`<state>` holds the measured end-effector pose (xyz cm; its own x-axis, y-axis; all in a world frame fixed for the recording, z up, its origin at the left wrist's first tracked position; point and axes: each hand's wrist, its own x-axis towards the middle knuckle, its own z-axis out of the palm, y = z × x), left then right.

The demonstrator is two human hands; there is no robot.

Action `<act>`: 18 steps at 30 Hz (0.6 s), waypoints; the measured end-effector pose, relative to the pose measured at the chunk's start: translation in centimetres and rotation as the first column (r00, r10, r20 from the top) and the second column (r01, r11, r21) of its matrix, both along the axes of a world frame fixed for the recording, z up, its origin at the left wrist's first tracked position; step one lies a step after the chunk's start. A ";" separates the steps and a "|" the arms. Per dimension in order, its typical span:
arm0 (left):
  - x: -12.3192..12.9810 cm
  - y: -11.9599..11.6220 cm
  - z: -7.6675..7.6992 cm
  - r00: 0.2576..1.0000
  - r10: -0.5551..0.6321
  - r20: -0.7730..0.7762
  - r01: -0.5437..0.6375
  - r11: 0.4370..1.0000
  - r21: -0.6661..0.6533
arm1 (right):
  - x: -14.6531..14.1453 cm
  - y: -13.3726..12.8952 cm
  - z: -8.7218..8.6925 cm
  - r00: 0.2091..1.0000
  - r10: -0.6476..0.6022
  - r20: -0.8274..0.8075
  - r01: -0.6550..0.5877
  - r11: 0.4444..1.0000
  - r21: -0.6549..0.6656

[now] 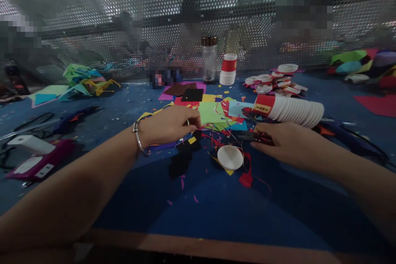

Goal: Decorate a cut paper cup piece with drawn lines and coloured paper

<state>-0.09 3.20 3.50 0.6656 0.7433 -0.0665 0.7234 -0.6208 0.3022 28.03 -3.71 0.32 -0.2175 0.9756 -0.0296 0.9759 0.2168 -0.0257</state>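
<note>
The fingers of the right hand (284, 142) are clamped on dark-handled scissors (262, 138), which point left over the bench's paper scraps. The left hand's (171, 123) fingers curl at the edge of a light-green square paper sheet (210, 113); whether they pinch anything, I cannot tell. Nearer the body, between the hands, lies a round white paper piece (230, 157), a red paper scrap (246, 180) just beside it. Beyond the right hand, a nested stack of white paper cups (298, 111) lies sideways on the blue bench (198, 218). Farther back stands a clear jar with a brown lid (209, 62).
</note>
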 end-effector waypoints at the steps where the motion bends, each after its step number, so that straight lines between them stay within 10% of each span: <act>1: -0.2 0.0 0.2 0.999 -0.005 -0.039 0.005 1.000 -0.001 | 0.0 0.0 0.0 1.000 -0.004 0.010 0.004 1.000 0.007; 6: -0.9 -0.3 1.0 0.972 -0.016 -0.236 0.011 1.000 -0.022 | -0.3 -0.3 0.0 0.998 -0.030 0.062 0.028 0.999 0.021; 13: 1.2 -2.3 -0.8 0.998 -0.051 0.037 0.048 0.994 0.097 | -1.3 -0.9 0.3 0.993 -0.061 0.101 0.055 0.997 0.053; 18: 1.1 -2.9 -0.4 0.991 -0.094 -0.092 0.103 0.989 0.102 | -1.5 -1.2 0.4 0.991 -0.091 0.102 0.086 0.995 0.050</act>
<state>0.97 0.35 3.11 0.7313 0.6801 -0.0508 0.6774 -0.7158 0.1695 26.51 -4.89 0.74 -0.1287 0.9917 -0.0024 0.9881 0.1284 0.0849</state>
